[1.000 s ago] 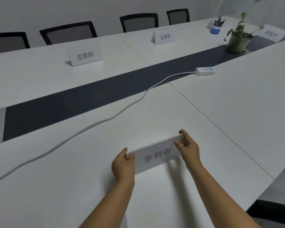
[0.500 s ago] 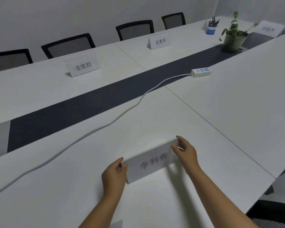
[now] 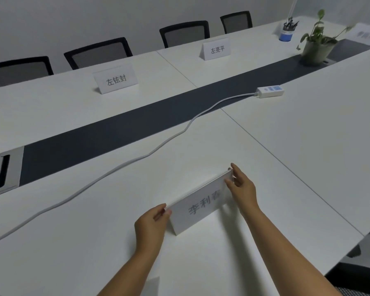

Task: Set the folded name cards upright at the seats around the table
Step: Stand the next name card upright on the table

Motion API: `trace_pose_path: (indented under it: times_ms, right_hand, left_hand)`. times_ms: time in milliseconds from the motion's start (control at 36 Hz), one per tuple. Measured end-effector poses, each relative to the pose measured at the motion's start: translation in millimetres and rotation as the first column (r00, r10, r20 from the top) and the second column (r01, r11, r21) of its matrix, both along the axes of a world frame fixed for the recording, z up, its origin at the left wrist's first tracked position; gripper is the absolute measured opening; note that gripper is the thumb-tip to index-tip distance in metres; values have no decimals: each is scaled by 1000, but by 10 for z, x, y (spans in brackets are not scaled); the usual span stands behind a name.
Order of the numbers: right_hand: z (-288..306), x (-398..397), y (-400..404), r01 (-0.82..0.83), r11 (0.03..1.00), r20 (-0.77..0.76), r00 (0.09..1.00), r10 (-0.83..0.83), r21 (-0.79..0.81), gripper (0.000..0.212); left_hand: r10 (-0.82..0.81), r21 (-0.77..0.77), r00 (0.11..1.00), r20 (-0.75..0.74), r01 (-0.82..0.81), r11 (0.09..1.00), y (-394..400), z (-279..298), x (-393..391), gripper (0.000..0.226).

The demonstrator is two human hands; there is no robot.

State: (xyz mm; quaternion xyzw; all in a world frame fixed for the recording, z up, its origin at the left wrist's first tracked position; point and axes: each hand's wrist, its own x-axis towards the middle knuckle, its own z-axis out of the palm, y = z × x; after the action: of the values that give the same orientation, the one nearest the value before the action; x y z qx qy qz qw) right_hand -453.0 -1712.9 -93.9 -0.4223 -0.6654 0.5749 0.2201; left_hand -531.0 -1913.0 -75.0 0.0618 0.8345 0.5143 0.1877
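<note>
Hands [image 3: 152, 224] on upright, diagonal name card [image 3: 199, 207]

Left hand [image 3: 151, 223] and right hand [image 3: 242, 189] pinching (fingers curled), forearms extended

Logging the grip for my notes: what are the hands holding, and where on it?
One folded name card: left hand pinches its left end, right hand its right end.

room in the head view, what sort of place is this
Most likely an office meeting room: one long white table with mesh chairs along its far side, folded name cards standing at the seats, and a power strip lying on top.
</note>
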Motion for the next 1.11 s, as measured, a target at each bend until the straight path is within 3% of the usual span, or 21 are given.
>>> trace_pose_path:
  times_ms: [528, 1111]
  right_hand:
    - [-81, 103, -38, 97, 995, -65, 993, -98, -14, 39]
    - [-71, -26, 70, 85, 996, -62, 995, -84, 21, 40]
  left_hand:
    - [48, 54, 997, 56, -51, 997, 0, -45, -22, 28]
    - [49, 52, 998, 27, -50, 997, 113, -20, -94, 27]
